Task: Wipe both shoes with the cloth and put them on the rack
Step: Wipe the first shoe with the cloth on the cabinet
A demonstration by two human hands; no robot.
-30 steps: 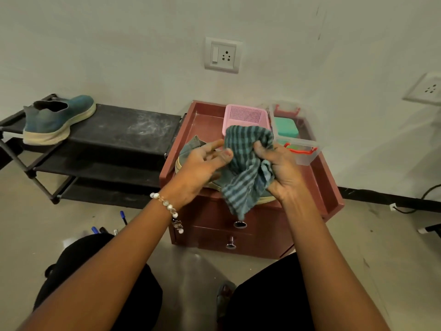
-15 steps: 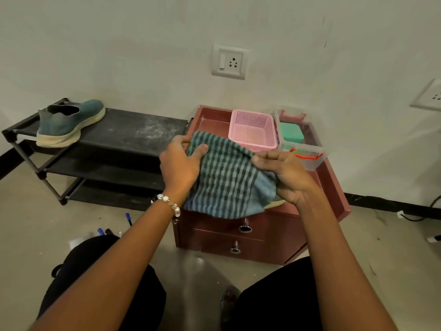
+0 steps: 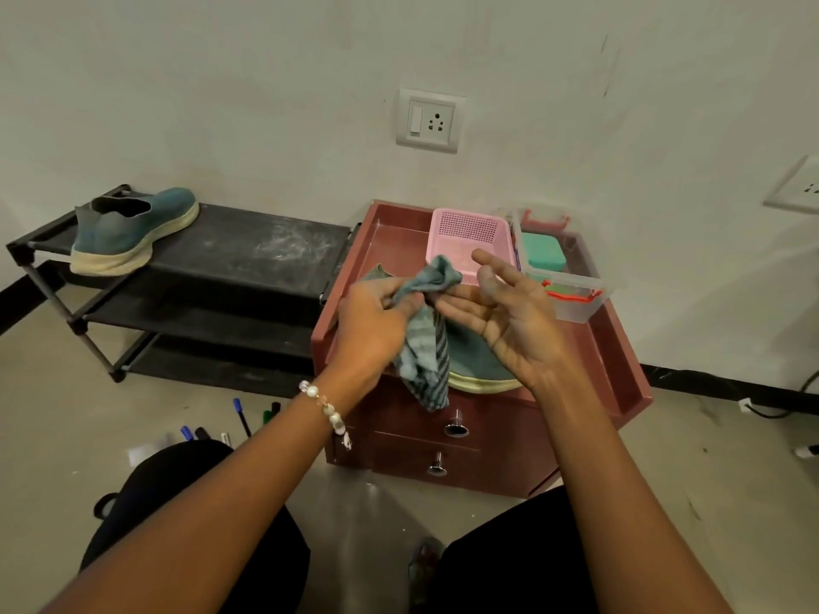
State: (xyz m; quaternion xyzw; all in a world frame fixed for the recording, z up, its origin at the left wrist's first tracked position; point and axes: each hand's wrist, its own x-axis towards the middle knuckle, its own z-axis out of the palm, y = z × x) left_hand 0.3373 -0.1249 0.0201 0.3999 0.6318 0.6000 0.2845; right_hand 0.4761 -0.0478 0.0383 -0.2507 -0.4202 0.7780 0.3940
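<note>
Above the half-hidden shoe (image 3: 481, 370), left hand (image 3: 376, 325) bunches checked, seemingly woven cloth (image 3: 421, 347).

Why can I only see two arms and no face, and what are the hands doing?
The camera sits on the person's head and looks down, so you see only their own arms. The left hand grips a striped cloth. The right hand is open beside it, fingers spread. Under the cloth, one blue shoe lies on a little red cabinet, next to a pink basket and a clear box. The other shoe already stands on the black rack on the left.
</note>
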